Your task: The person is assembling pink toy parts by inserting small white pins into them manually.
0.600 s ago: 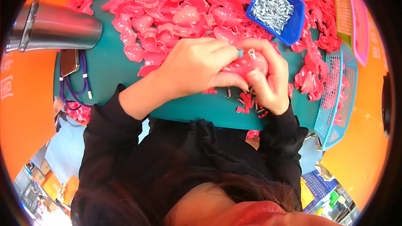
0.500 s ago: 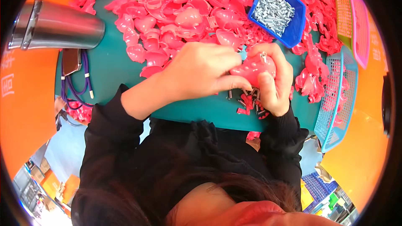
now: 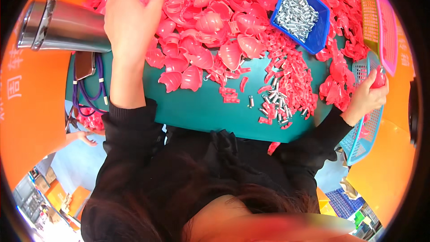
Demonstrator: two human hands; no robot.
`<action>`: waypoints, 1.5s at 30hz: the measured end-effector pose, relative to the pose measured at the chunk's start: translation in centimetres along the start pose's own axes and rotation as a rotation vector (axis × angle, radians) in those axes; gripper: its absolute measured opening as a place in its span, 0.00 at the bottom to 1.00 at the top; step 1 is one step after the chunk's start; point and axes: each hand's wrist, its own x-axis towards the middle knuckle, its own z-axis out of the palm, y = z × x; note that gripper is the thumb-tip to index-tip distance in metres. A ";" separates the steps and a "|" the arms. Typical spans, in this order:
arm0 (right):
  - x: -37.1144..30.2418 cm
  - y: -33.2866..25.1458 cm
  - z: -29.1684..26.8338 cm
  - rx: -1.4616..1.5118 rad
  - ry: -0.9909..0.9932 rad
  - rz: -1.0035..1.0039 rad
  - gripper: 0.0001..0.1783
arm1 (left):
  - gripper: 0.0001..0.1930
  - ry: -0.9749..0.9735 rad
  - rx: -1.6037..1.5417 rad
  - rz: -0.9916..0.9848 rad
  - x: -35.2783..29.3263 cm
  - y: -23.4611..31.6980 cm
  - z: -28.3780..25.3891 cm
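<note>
My left hand (image 3: 133,20) reaches over the left part of a big heap of glossy red plastic shells (image 3: 210,22), its thumb and fingers apart and holding nothing that I can see. Out at the right, my right hand (image 3: 368,95) grips a rounded red plastic piece (image 3: 380,79) with a small metal part on its top, above the light-blue mesh basket (image 3: 358,141). Between the hands lie small curved red pieces (image 3: 293,74) and loose shiny metal springs or pins (image 3: 278,96). A blue tray (image 3: 324,33) full of such metal parts rests on the heap.
A steel tumbler (image 3: 80,27) lies on its side at the left, near a phone (image 3: 85,65) with a purple cord (image 3: 99,90). Pink (image 3: 389,31) and yellow (image 3: 368,13) mesh baskets stand at the right edge of the green tabletop (image 3: 201,112). Another person's hand (image 3: 85,138) shows at the lower left.
My hands have parted. The right carried the rounded red piece rightward to the light-blue basket; the left let go of it and moved up and left over the shells.
</note>
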 end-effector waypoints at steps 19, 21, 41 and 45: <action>-4.2 -11.6 -0.5 0.635 -0.602 -0.822 0.10 | 0.08 0.178 -0.820 -0.015 -1.4 2.0 1.3; -6.0 -13.5 -0.9 0.541 -0.659 -0.852 0.11 | 0.08 -0.185 -1.384 -0.367 -2.3 3.8 1.0; -7.9 -14.6 -1.3 1.107 -0.895 -0.137 0.06 | 0.18 -0.787 -1.381 -0.479 -6.2 7.4 0.9; -7.9 -14.4 -1.4 1.096 -0.887 -0.101 0.06 | 0.17 -0.806 -1.373 -0.502 -6.2 7.4 0.9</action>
